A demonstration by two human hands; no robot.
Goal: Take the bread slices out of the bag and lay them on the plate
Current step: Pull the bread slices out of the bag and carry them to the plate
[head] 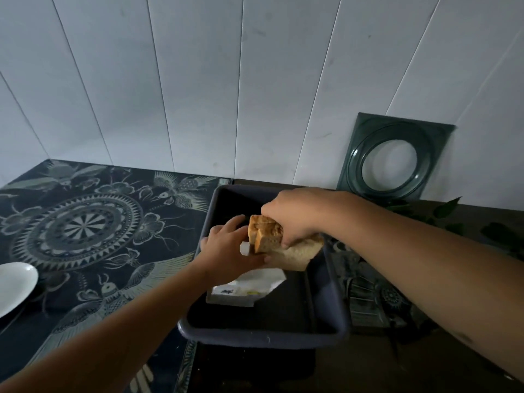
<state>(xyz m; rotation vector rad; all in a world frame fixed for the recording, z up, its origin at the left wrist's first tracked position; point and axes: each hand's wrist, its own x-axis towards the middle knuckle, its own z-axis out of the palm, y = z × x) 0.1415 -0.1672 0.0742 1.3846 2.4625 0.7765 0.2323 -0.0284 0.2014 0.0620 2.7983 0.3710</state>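
- Two bare forearms reach in from the bottom corners, the left from the lower left, the right from the lower right.
- A dark rectangular tray [263, 337] sits on the surface [85, 222], which is covered by a dark cloth printed with a mandala, birds and flowers.
- Far left, near the frame edge and well apart from the tray, lies the white plate [15, 285], only partly in view and bare on the part that shows.
- Inside the tray lies the white bread bag [249, 289], its closed end toward the camera and its open end under the hands.
- The left hand [226, 251] rests on the bag's mouth, fingers spread and pressing the plastic beside the bread; whether it pinches the plastic cannot be told.
- The right hand [295, 219] comes from above, fingers clamped around the bread slices [266, 232], brown crust uppermost.
- A paler slice [297, 255] sticks out below and to the right of that hand, over the tray's interior.
- Beyond the tray, a dark green square frame with a round hole [394, 160] leans against the white panelled wall [226, 80].
- Green leaves [450, 208] lie at right, behind the right forearm.
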